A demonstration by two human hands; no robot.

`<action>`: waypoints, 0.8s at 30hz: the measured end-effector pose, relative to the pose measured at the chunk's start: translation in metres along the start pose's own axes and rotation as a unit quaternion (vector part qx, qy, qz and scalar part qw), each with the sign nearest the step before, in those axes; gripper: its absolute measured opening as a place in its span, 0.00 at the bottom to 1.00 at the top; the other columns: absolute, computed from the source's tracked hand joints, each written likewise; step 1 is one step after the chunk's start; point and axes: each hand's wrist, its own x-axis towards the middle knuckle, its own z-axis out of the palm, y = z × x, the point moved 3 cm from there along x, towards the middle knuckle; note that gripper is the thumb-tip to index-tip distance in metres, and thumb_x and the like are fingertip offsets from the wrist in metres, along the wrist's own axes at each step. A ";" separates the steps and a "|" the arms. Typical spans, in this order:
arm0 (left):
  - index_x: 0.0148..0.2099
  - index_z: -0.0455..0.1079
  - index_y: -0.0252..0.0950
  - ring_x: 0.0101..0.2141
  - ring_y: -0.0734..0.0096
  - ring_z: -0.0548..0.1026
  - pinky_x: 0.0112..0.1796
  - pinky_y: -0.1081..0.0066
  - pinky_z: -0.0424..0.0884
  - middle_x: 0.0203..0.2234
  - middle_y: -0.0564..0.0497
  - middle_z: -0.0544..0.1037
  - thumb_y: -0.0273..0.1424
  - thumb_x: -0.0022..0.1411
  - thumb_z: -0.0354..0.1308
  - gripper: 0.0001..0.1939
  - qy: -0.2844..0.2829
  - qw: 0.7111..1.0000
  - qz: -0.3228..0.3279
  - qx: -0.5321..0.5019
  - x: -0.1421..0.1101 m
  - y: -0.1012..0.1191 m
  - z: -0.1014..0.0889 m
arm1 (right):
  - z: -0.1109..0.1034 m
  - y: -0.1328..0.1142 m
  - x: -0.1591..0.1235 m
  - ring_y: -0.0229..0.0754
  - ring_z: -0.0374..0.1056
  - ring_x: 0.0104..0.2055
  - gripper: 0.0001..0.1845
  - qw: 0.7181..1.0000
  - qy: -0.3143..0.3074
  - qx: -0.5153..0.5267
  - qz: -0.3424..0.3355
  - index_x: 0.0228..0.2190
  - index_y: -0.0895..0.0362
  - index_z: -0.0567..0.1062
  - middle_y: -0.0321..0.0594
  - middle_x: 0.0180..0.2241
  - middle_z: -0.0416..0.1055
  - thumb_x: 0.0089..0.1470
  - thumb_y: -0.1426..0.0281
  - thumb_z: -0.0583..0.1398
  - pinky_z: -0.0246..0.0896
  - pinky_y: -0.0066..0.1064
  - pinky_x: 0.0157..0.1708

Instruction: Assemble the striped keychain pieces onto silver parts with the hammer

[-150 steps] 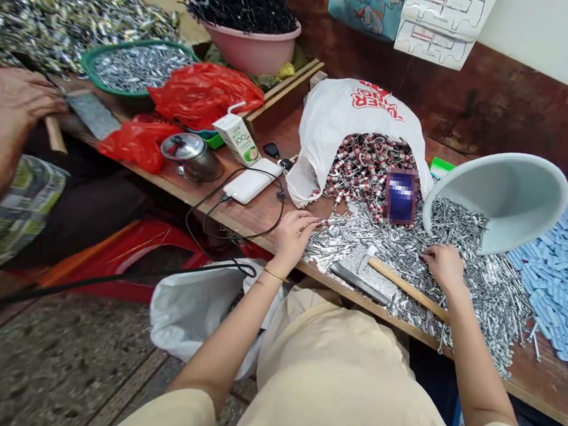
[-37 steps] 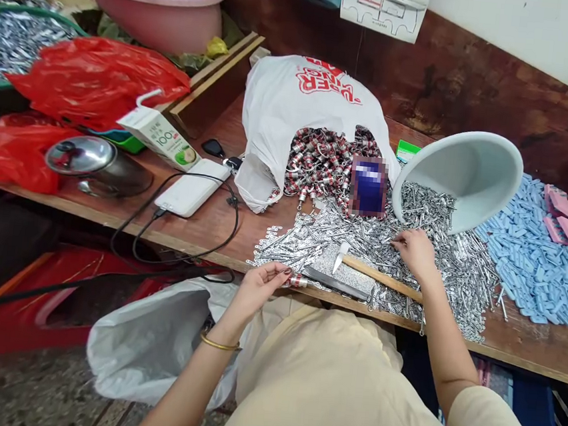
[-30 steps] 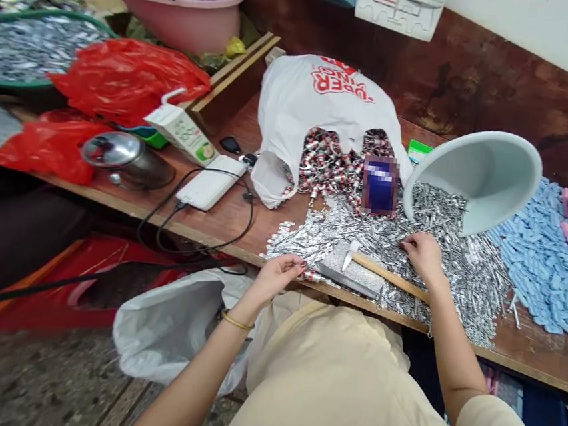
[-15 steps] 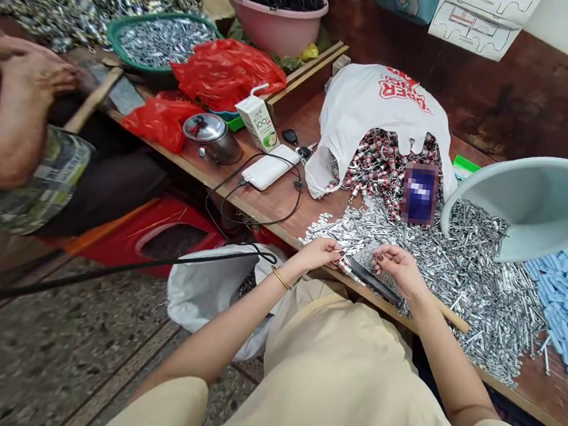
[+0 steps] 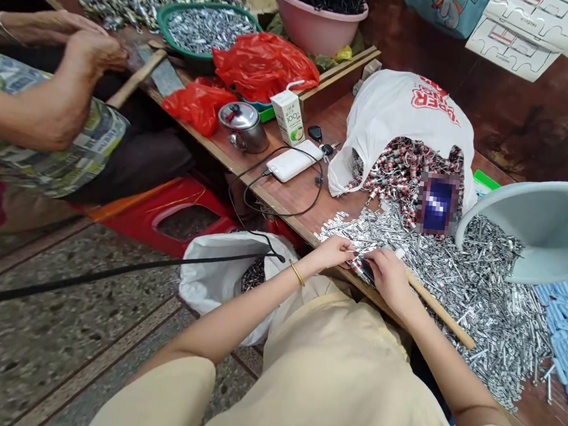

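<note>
Red-banded pc. at front edge of bench, just under fingertips of L hand, nearer one; long axis slants R & twd wearer. L grip pinched tog., apparently on its end. R hand just beside, hold hidden, can't tell. Hammer beyond.

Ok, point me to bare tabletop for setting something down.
Behind the keys, the tabletop lies bare between juice carton and white bag; a narrower strip separates the looped cable from the metal parts. Rightward, those parts, a hammer and grey basin crowd it.
</note>
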 end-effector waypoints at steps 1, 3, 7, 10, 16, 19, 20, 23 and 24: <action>0.25 0.69 0.33 0.22 0.76 0.74 0.29 0.75 0.74 0.18 0.58 0.73 0.23 0.51 0.62 0.05 0.004 1.000 0.001 0.004 0.000 0.001 0.000 | 0.003 -0.001 0.000 0.48 0.71 0.42 0.14 0.999 0.001 -0.030 -0.020 0.40 0.56 0.78 0.48 0.39 0.77 0.67 0.72 0.52 0.67 0.39 0.43; 0.25 0.69 0.33 0.22 0.76 0.74 0.29 0.75 0.74 0.18 0.58 0.73 0.22 0.52 0.61 0.06 0.004 1.000 0.004 0.014 -0.001 0.002 0.001 | 0.008 -0.004 0.000 0.49 0.70 0.42 0.14 0.996 0.009 -0.071 -0.055 0.40 0.57 0.78 0.49 0.39 0.76 0.68 0.71 0.52 0.67 0.39 0.43; 0.25 0.69 0.32 0.22 0.77 0.74 0.27 0.77 0.73 0.18 0.57 0.73 0.21 0.52 0.60 0.05 -0.002 1.000 0.003 0.026 -0.001 0.004 0.001 | 0.012 -0.007 -0.001 0.47 0.68 0.40 0.15 0.991 0.010 -0.092 -0.095 0.39 0.56 0.77 0.48 0.38 0.74 0.70 0.69 0.51 0.67 0.38 0.41; 0.25 0.70 0.32 0.21 0.77 0.74 0.27 0.78 0.73 0.18 0.57 0.73 0.21 0.51 0.60 0.05 -0.005 1.000 0.000 0.018 -0.001 0.005 0.001 | 0.014 -0.007 -0.002 0.47 0.67 0.40 0.16 0.991 0.001 -0.092 -0.098 0.38 0.55 0.78 0.47 0.38 0.74 0.70 0.70 0.51 0.66 0.39 0.41; 0.24 0.69 0.32 0.21 0.77 0.74 0.27 0.78 0.73 0.17 0.57 0.74 0.22 0.51 0.59 0.05 -0.001 1.000 0.004 0.023 -0.002 0.006 0.001 | 0.019 -0.004 -0.004 0.49 0.67 0.40 0.14 0.989 -0.004 -0.104 -0.101 0.41 0.56 0.78 0.49 0.39 0.73 0.68 0.72 0.52 0.66 0.40 0.41; 0.25 0.70 0.32 0.22 0.76 0.75 0.26 0.78 0.73 0.18 0.56 0.74 0.21 0.51 0.59 0.04 0.009 0.999 0.016 0.041 -0.001 0.005 0.001 | 0.019 -0.002 -0.003 0.49 0.67 0.41 0.15 0.988 -0.026 -0.106 -0.111 0.42 0.56 0.78 0.50 0.40 0.73 0.68 0.73 0.51 0.67 0.41 0.43; 0.25 0.70 0.32 0.22 0.76 0.75 0.26 0.78 0.73 0.18 0.56 0.75 0.21 0.51 0.59 0.04 0.011 0.999 0.018 0.044 -0.001 0.005 0.001 | 0.018 -0.002 -0.004 0.50 0.67 0.42 0.15 0.987 -0.035 -0.105 -0.118 0.43 0.56 0.78 0.50 0.41 0.73 0.68 0.73 0.51 0.67 0.42 0.43; 0.26 0.70 0.32 0.22 0.76 0.75 0.26 0.79 0.73 0.18 0.56 0.75 0.21 0.51 0.58 0.05 0.017 0.998 0.022 0.051 0.000 0.003 0.000 | 0.017 -0.001 -0.005 0.50 0.67 0.43 0.16 0.983 -0.048 -0.104 -0.140 0.46 0.57 0.77 0.51 0.42 0.73 0.68 0.75 0.50 0.68 0.42 0.44; 0.25 0.70 0.32 0.22 0.77 0.75 0.26 0.79 0.73 0.18 0.57 0.75 0.21 0.51 0.58 0.05 0.022 0.998 0.022 0.056 0.000 0.003 0.000 | 0.016 -0.001 -0.005 0.50 0.67 0.43 0.17 0.982 -0.048 -0.106 -0.145 0.47 0.57 0.76 0.51 0.43 0.73 0.68 0.75 0.49 0.68 0.42 0.44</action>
